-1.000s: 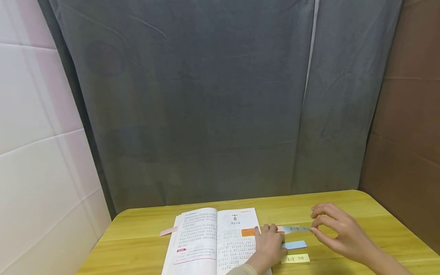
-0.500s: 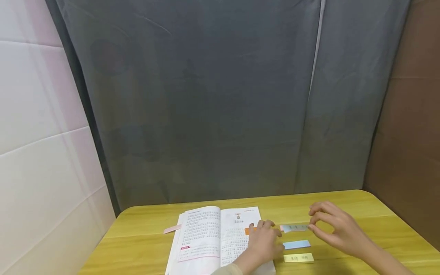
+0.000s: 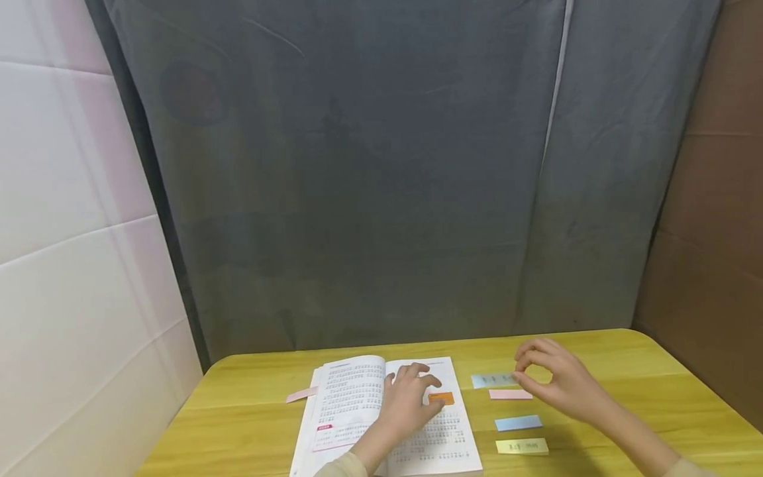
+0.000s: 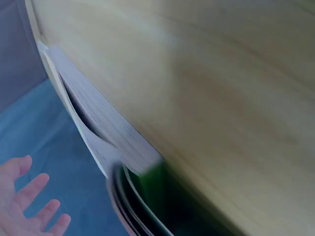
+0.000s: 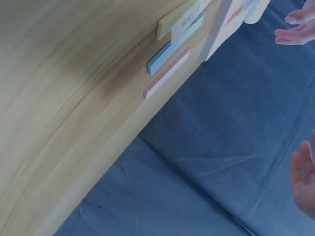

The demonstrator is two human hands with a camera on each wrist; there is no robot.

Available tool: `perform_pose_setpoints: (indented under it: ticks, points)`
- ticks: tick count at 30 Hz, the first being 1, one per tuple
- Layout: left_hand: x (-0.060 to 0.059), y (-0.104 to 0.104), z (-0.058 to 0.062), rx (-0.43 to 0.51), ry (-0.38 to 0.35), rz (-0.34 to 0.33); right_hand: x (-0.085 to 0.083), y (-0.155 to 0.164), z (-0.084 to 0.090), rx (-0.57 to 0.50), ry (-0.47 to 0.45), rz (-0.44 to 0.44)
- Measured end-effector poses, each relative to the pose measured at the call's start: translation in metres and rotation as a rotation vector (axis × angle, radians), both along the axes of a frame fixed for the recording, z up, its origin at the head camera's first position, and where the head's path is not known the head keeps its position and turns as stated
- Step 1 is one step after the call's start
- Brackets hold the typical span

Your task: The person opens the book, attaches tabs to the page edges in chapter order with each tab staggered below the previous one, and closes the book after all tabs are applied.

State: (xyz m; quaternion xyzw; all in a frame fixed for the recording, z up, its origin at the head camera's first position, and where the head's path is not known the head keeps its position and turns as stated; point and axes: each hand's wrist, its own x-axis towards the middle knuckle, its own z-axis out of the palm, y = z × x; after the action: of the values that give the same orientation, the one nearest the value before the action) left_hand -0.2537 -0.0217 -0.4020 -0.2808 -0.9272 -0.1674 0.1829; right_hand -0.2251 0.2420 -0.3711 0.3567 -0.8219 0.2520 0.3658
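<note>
A pink slip (image 3: 300, 395) pokes out from the left edge of the open book (image 3: 357, 404) on the yellow counter (image 3: 238, 411). The left hand (image 3: 408, 397) rests on the right page with fingers spread and loose, holding nothing, fingertips beside an orange note (image 3: 441, 398). Further right, the right hand (image 3: 557, 384) pinches the end of a light blue strip (image 3: 491, 380) between thumb and forefinger, just above the pink strip (image 3: 510, 394), blue strip (image 3: 517, 423) and yellow strip (image 3: 521, 446) lying in a column.
</note>
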Motion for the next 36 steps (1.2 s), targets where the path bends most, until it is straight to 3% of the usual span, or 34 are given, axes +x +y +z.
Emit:
perform_pose_setpoints:
  ticks: [6,12,16,26,36]
  points:
    - [-0.005,-0.009,-0.003,0.027,0.024,0.007,-0.015,-0.004,-0.006,-0.019,-0.179,-0.045]
    - [-0.006,-0.007,-0.006,0.039,0.027,-0.006,-0.028,-0.006,-0.017,-0.028,-0.405,-0.025]
    - [-0.006,-0.004,-0.009,0.020,0.028,-0.012,-0.036,-0.008,-0.027,-0.034,-0.498,-0.028]
    - [-0.001,0.009,-0.019,-0.037,0.038,-0.018,-0.047,-0.011,-0.052,-0.054,-0.606,-0.033]
    - [0.002,0.019,-0.021,-0.141,-0.036,-0.010,-0.053,-0.010,-0.063,-0.047,-0.671,-0.008]
